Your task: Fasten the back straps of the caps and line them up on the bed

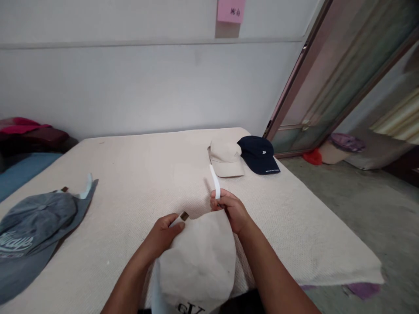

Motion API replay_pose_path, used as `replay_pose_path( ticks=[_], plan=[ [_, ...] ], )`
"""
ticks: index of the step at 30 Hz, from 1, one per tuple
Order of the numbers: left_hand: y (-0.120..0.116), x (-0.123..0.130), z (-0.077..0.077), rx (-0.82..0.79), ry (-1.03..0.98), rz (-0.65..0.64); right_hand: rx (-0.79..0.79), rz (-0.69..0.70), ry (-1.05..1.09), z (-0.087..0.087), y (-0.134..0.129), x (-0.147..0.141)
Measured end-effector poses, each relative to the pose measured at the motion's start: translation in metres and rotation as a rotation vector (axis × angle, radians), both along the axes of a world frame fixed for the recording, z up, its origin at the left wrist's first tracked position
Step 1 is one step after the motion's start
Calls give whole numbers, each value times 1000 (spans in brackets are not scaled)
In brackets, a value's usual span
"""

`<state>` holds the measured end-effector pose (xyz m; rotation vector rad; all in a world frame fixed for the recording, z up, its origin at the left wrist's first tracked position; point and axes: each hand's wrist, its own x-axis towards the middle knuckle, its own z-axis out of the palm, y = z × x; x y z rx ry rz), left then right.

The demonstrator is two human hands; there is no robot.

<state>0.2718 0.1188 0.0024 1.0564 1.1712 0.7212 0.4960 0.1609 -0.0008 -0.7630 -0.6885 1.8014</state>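
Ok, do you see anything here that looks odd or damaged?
A pale strap sticks up loose from the grey cap at left, and the white strap of the held cap looks unfastened too. Nothing looks spilled.

A pink sticky note (231, 11) with dark writing is on the pale wall (157, 87) at twelve o'clock. Crimson fabric (22, 126) lies at nine o'clock, above blue cloth (26, 171). A brown door frame (298, 72) slants at two; a bright red item (312, 157) and purple patterned fabric (347, 142) sit at three, purple cloth (364, 290) at four.

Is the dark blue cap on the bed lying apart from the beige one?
No, the dark blue cap meets the beige cap at its side.
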Motion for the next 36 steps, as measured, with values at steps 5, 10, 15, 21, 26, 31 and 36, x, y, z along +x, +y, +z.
replay_pose_path(
  ticks=[5,10,15,21,26,31,36],
  plan=[
    [1,7,-1,-24,-58,130,170,72,-225,5,-3,-8],
    [-1,10,6,-42,-159,249,208,156,-342,8,-5,-17],
    [-4,15,11,-29,-176,294,168,186,-335,11,-7,-15],
    [-9,15,8,-50,-163,196,97,172,-123,13,-7,-4],
    [-10,18,14,-79,-249,220,100,242,-113,15,-7,-3],
    [-13,17,21,-131,-400,247,147,400,-193,21,-12,-7],
    [-17,14,13,-129,-473,219,156,490,-207,19,-12,-9]
  ],
)
